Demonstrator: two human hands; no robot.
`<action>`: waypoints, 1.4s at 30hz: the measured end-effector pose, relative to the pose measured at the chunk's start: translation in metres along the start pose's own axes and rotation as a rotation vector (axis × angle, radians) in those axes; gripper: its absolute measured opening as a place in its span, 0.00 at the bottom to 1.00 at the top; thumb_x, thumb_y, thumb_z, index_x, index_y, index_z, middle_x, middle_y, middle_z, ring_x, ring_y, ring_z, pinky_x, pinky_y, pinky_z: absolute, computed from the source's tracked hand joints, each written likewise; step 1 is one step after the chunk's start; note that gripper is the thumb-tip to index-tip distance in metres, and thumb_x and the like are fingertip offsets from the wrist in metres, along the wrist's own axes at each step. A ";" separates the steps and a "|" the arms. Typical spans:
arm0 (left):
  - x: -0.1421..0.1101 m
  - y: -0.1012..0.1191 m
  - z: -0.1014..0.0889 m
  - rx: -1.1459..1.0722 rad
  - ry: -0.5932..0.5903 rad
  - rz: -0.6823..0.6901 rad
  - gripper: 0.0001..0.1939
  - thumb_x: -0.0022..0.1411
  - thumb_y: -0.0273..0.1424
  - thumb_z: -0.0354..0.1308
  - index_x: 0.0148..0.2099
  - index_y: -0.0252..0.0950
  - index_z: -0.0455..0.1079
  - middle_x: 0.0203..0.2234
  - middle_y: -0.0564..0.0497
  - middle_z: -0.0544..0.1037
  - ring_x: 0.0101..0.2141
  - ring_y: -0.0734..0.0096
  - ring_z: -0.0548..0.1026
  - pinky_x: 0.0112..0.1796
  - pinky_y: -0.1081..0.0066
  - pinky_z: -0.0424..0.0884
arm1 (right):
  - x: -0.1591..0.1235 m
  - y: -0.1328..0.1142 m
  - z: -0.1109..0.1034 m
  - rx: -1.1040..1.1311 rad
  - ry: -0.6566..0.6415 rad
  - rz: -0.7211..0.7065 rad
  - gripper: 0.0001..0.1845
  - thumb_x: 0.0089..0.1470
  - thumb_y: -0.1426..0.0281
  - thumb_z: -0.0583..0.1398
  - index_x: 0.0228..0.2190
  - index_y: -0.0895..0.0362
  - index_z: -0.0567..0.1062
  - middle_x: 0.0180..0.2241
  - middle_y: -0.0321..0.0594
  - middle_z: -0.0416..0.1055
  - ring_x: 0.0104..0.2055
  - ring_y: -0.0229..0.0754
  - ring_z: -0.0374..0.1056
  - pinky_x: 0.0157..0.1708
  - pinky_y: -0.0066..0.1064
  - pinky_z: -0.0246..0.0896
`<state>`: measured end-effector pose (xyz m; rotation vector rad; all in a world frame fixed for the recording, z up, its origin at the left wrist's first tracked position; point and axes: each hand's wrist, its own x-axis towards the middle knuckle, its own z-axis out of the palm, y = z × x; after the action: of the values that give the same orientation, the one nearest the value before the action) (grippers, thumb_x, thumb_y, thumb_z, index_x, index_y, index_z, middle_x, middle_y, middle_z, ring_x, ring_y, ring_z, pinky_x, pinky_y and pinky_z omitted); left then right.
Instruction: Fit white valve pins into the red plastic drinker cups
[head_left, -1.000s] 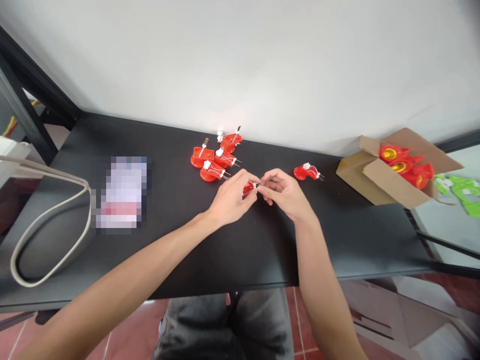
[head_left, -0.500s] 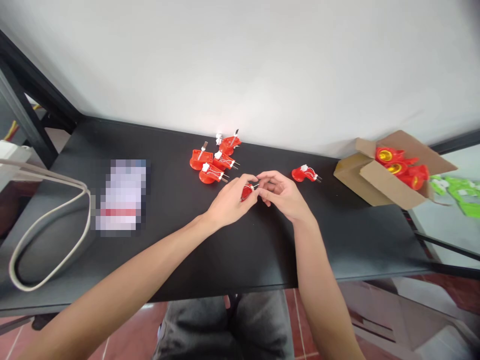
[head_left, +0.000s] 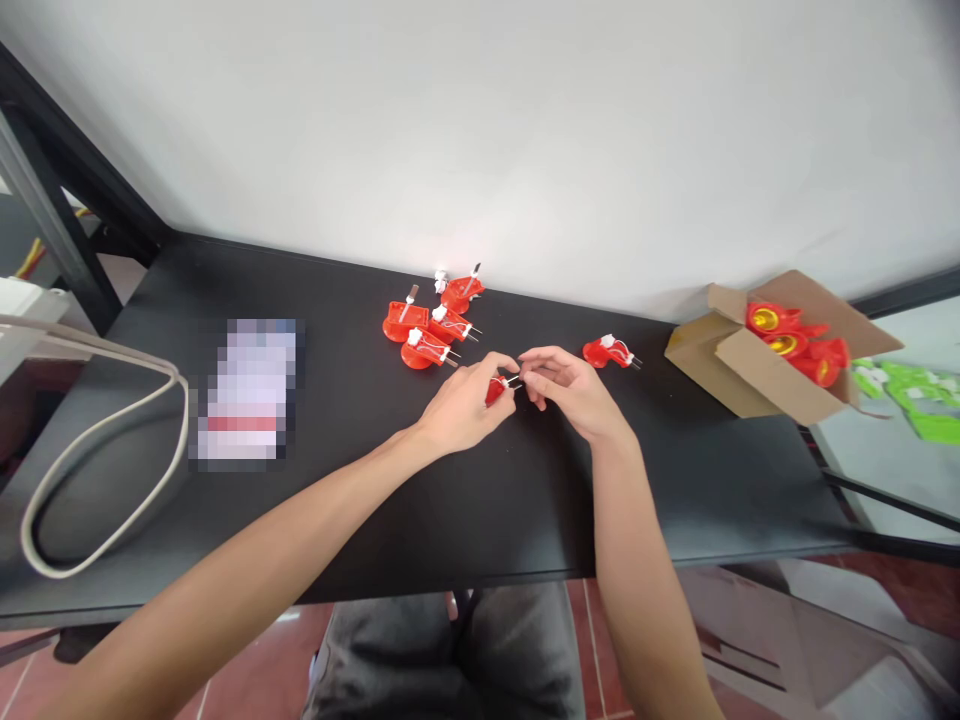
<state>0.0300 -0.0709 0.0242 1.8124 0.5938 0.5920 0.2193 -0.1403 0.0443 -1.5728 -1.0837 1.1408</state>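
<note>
My left hand (head_left: pixel 461 403) is closed around a small red plastic part (head_left: pixel 496 388) with metal pins, held just above the black table (head_left: pixel 337 480). My right hand (head_left: pixel 566 390) meets it from the right, its fingertips pinched on the pin end of the same part. A cluster of several similar red parts (head_left: pixel 433 322) with white pieces and pins lies just beyond my left hand. One more red part (head_left: pixel 611 350) lies alone to the right of my right hand.
An open cardboard box (head_left: pixel 739 365) holding red and yellow pieces stands at the table's right end. A blurred-out flat object (head_left: pixel 247 390) lies at the left, beside a grey bag with a pale strap (head_left: pixel 97 470). A white wall runs behind the table.
Both hands stay together on the small red part, with only slight finger shifts. The view has drifted a little.
</note>
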 end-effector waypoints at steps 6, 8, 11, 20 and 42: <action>0.001 0.000 -0.001 0.047 -0.010 -0.007 0.10 0.62 0.27 0.53 0.47 0.39 0.66 0.24 0.58 0.73 0.25 0.73 0.71 0.33 0.70 0.68 | 0.025 0.012 0.003 -0.102 0.145 -0.033 0.20 0.52 0.57 0.68 0.43 0.56 0.76 0.32 0.36 0.70 0.25 0.33 0.62 0.16 0.24 0.53; 0.001 0.002 -0.002 0.067 -0.015 -0.016 0.10 0.62 0.27 0.53 0.47 0.39 0.67 0.23 0.59 0.72 0.25 0.73 0.70 0.34 0.70 0.68 | 0.049 0.011 0.008 -0.213 0.157 -0.109 0.17 0.54 0.61 0.66 0.44 0.56 0.76 0.36 0.37 0.70 0.25 0.33 0.62 0.19 0.26 0.55; 0.001 0.003 -0.003 0.086 -0.028 -0.025 0.11 0.63 0.26 0.52 0.47 0.39 0.67 0.22 0.60 0.71 0.25 0.74 0.69 0.36 0.70 0.69 | 0.093 0.010 0.017 -0.540 0.238 -0.264 0.11 0.53 0.74 0.63 0.41 0.58 0.79 0.34 0.37 0.69 0.26 0.33 0.61 0.32 0.32 0.65; 0.002 0.002 -0.004 0.110 -0.077 -0.061 0.14 0.63 0.30 0.53 0.51 0.39 0.67 0.23 0.59 0.73 0.27 0.71 0.72 0.39 0.68 0.70 | 0.137 0.020 0.034 -0.717 0.257 -0.327 0.13 0.60 0.69 0.61 0.46 0.54 0.80 0.40 0.43 0.68 0.36 0.45 0.65 0.42 0.41 0.64; 0.006 -0.011 -0.005 0.585 0.035 0.386 0.13 0.65 0.24 0.54 0.51 0.36 0.70 0.47 0.43 0.76 0.48 0.59 0.75 0.51 0.58 0.73 | 0.057 0.032 0.006 0.074 0.342 -0.294 0.19 0.53 0.52 0.64 0.33 0.54 0.72 0.30 0.37 0.73 0.28 0.37 0.65 0.30 0.30 0.61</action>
<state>0.0300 -0.0605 0.0156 2.5052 0.4689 0.7617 0.2292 -0.0919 0.0015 -1.4296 -0.9891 0.6780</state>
